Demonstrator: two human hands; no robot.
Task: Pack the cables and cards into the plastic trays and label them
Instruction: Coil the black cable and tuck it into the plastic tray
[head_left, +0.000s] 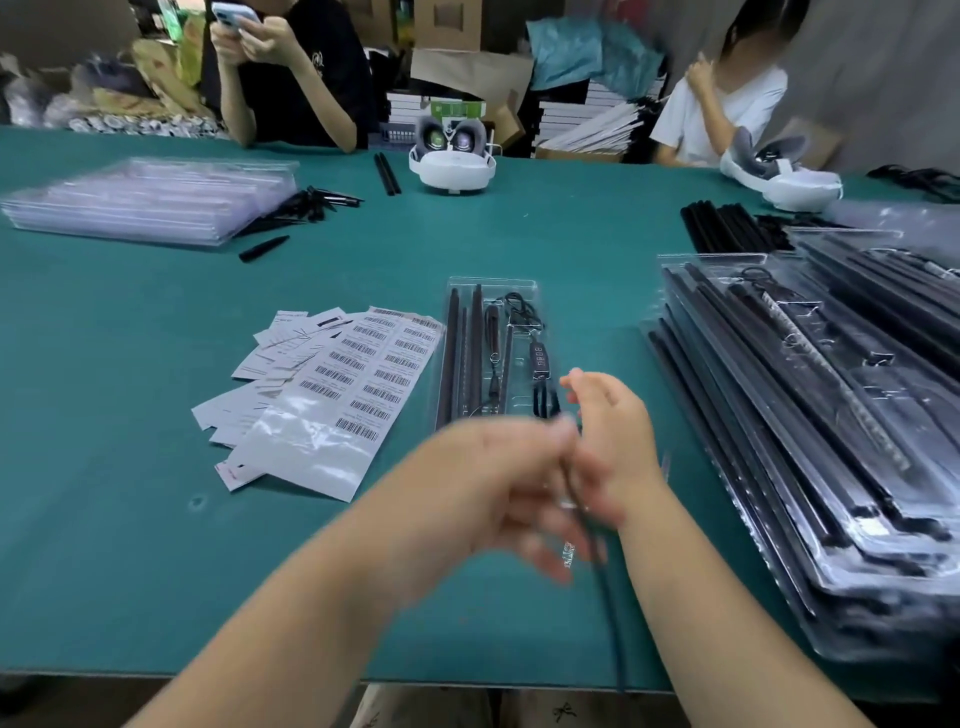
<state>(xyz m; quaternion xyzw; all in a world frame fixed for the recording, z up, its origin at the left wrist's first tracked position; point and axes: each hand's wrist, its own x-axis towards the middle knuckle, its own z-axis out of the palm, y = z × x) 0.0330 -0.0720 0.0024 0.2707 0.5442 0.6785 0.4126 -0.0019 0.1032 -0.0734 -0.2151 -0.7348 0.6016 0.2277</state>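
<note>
A clear tray (491, 332) lies on the green table (130, 467), just ahead of the hands. It holds black rods (460, 353) along its left side, and a thin black cable (519, 312) with a small controller (540, 359) to the right. On the right, a stack of filled trays (810, 415) holds more black rods and cables. Far left sits a stack of empty trays (150, 200), with loose black parts (311, 202) beside it.

Left of the centre tray lies a barcode sheet (358, 379) over a fan of cards (283, 343); the printing is too small to read.

The left hand (498, 483) is blurred, its fingers curled; I cannot tell what it grips. The right hand (608, 436) meets it, pinching a black cable end (608, 597) that trails toward the table edge.
</note>
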